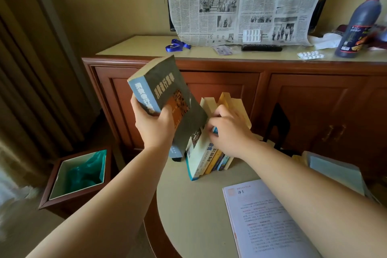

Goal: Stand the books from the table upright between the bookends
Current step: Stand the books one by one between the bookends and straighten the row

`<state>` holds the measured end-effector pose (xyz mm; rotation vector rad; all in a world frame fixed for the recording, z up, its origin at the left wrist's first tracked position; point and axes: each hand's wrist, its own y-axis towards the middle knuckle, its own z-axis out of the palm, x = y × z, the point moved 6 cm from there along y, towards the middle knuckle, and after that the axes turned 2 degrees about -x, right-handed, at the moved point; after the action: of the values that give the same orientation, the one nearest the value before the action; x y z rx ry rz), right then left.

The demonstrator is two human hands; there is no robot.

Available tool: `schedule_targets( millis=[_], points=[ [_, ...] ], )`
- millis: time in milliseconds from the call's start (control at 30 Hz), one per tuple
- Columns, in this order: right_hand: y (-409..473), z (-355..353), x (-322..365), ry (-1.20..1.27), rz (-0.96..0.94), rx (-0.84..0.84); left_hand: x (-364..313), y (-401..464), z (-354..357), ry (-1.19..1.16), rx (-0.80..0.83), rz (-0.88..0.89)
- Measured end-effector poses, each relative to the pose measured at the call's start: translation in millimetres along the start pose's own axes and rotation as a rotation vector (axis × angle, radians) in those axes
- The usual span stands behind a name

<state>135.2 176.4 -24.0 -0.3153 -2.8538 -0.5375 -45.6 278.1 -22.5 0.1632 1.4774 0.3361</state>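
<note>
On the round surface (188,205), a row of books (206,158) already stands and leans to the right, toward the black bookend (277,125) that is a little apart from it. The right hand (228,132) lies on top of this row, fingers bent over the upper edges, and steadies it; it does not clasp any single book. The left hand (156,124) has its grip closed around the lower part of a thick grey book (167,98), held tilted in the air, its lower corner just at the left end of the row.

I judge that the step is to put this book in at the left end. To do it well, the right hand should press the row upright, so that a clear place opens. Then the grey book should come down straight, spine toward the person, until its bottom edge rests flat. More books, one of them an open book (263,220), wait near the front.
</note>
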Motion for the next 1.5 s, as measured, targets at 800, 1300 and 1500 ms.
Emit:
schedule_targets(
  millis=[800,1300,1500],
  points=[
    [1.4,3.0,-3.0,0.043,-0.041,-0.108,5.4,-27.5,53.6,0.054,0.148,0.111],
    [7.4,9.8,-9.4,0.056,-0.071,-0.191,62.2,-36.8,66.2,0.155,0.310,0.138],
    [7.7,13.3,-9.7,0.090,-0.080,-0.172,71.3,-35.8,64.1,0.162,0.370,0.152]
  ],
)
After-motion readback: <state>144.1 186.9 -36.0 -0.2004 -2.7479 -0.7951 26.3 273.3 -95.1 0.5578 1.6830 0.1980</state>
